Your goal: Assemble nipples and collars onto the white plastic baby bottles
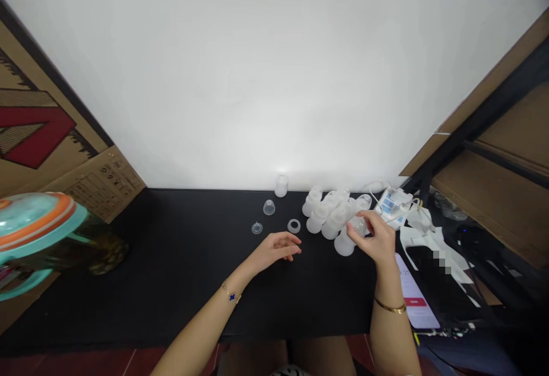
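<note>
My right hand [376,237] pinches the clear domed top of a small frosted baby bottle [345,243] at the front right of a cluster. Several more capped baby bottles [330,214] stand upright close behind it. My left hand [281,246] hovers over the table, fingers loosely bent and apart, holding nothing. Just beyond its fingertips lies a white screw ring [294,226]. Further left are a clear silicone nipple [257,228] and a transparent dome cap [269,208]. An uncapped bottle body [281,185] stands by the wall.
The black table [180,273] meets a white wall [274,78]. A large jar with a teal and orange lid [38,221] and a cardboard box [98,184] stand left. At right are a lit phone [418,301], a dark phone [441,278], tissues, a power strip [392,207] and cables.
</note>
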Available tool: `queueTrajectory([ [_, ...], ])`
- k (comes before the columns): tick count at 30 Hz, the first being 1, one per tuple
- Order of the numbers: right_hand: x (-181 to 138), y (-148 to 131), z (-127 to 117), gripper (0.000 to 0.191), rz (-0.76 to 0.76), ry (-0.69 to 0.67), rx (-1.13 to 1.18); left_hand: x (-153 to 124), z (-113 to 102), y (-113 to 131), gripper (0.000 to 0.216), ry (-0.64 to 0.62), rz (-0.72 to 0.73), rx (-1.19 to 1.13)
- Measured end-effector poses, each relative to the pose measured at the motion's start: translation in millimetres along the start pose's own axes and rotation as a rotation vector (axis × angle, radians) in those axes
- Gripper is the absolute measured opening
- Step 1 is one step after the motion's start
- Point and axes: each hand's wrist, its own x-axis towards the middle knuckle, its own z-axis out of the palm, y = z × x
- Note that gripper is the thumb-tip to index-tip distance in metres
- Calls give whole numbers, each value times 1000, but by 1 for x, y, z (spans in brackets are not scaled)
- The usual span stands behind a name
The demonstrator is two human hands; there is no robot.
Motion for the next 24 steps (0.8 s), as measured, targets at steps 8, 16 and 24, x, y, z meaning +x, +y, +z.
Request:
queueTrajectory([
  [8,3,0,-1,26,-24,-21,-136,0,-1,-1,45,3,-16,21],
  [16,2,4,0,30,-37,-11,-172,1,-3,-4,44,3,-19,32],
  [24,5,1,0,23,-81,25,-150,1,-3,-4,43,8,-16,32],
])
